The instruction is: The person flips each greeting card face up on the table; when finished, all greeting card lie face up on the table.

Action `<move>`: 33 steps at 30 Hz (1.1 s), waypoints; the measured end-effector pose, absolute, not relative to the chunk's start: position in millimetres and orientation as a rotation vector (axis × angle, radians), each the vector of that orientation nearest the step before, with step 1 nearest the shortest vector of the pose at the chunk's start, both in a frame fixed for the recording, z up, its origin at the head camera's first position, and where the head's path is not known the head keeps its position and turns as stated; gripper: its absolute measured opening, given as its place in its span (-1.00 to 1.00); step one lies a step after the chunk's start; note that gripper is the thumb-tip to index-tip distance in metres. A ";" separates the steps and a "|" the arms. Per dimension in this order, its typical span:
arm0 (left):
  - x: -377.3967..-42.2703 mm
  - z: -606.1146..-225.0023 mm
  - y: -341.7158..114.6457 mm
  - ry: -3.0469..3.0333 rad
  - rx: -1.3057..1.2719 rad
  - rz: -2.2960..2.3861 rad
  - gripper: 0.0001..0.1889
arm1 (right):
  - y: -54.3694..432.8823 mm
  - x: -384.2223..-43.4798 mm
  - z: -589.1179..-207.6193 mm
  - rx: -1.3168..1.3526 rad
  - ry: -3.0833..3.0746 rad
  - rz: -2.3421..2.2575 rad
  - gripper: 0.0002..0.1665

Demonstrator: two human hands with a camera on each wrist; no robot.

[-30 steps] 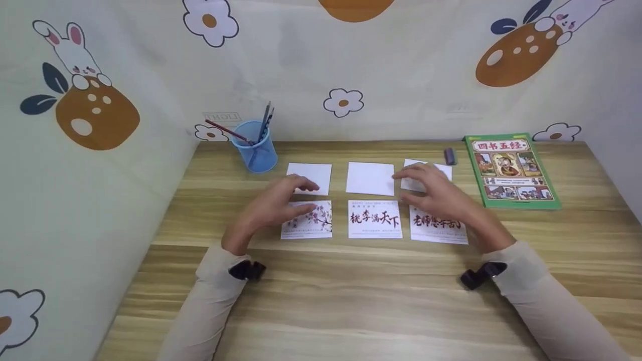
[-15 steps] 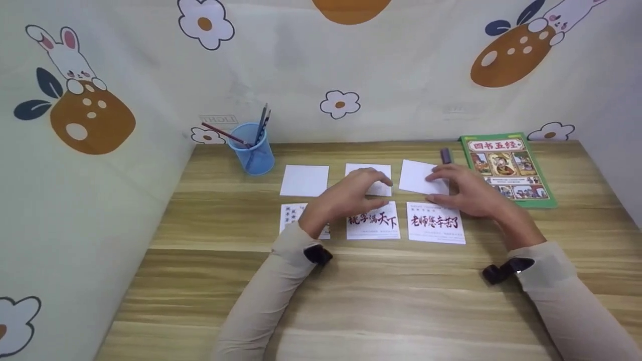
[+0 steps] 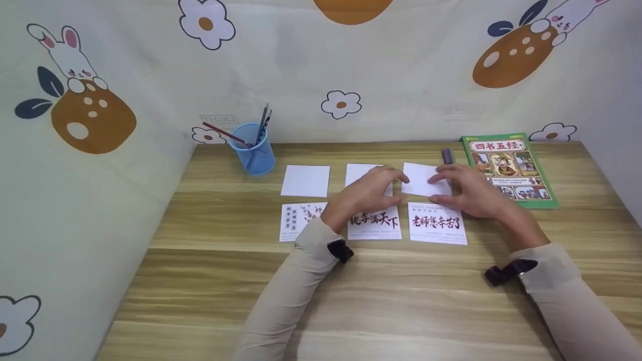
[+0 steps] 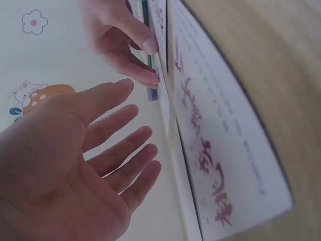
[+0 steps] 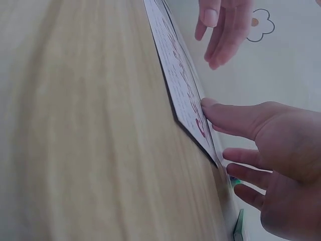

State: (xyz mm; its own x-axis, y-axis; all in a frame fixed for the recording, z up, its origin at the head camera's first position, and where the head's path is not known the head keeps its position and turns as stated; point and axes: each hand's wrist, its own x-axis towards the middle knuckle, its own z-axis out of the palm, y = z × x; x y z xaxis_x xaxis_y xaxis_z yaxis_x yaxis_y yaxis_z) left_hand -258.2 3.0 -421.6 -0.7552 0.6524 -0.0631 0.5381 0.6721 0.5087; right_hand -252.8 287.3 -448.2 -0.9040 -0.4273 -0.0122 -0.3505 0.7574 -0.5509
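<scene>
Table (image 3: 381, 306), wood-grained. Right hand (image 3: 474, 193), nearer: fingers loosely spread over the right part of a blank card (image 3: 419, 179), touch uncertain. Left hand (image 3: 368, 193): fingers spread, at that card's left edge. Card: right end of far row, between the hands, longer axis seemingly left-to-right.

Six cards lie on one counter (image 3: 391, 301): three blank white cards (image 3: 305, 180) in the far row, three printed cards (image 3: 437, 225) in the near row. Two hands reach over them, one left hand (image 3: 366, 190) and one right hand (image 3: 471, 193), with two sleeves (image 3: 296, 283) and two black wrist devices (image 3: 341, 250). Far left, one blue cup (image 3: 259, 159) carries three visible pencils (image 3: 225, 134). Far right are one book (image 3: 506, 168) and one small dark block (image 3: 447, 156). The backdrop shows five flowers (image 3: 341, 105), three orange fruits (image 3: 95, 128) and two rabbits (image 3: 67, 52).
</scene>
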 end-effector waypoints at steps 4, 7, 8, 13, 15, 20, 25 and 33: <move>-256.9 -424.0 2.7 2.649 0.969 0.690 -0.52 | 284.8 -252.0 -445.1 -0.657 2.828 -0.804 -0.44; -255.7 -425.1 4.3 2.645 1.005 0.695 -0.53 | 282.9 -251.2 -443.5 -0.669 2.843 -0.768 -0.42; -255.4 -425.4 5.2 2.644 1.021 0.692 -0.53 | 282.6 -251.2 -443.0 -0.667 2.845 -0.760 -0.40; -255.6 -428.0 8.3 2.638 1.071 0.676 -0.55 | 285.0 -253.2 -441.6 -0.634 2.822 -0.740 -0.28; -255.7 -428.8 8.7 2.634 1.092 0.671 -0.55 | 286.7 -254.1 -440.5 -0.631 2.813 -0.731 -0.24; -254.4 -428.9 9.1 2.633 1.120 0.678 -0.56 | 291.2 -254.5 -438.2 -0.624 2.796 -0.743 -0.11; -254.2 -429.0 9.3 2.623 1.105 0.676 -0.55 | 291.3 -254.6 -439.6 -0.556 2.819 -0.801 0.01; -253.1 -426.5 10.8 2.610 1.080 0.686 -0.50 | 283.5 -254.8 -432.1 -0.467 2.913 -1.074 -0.22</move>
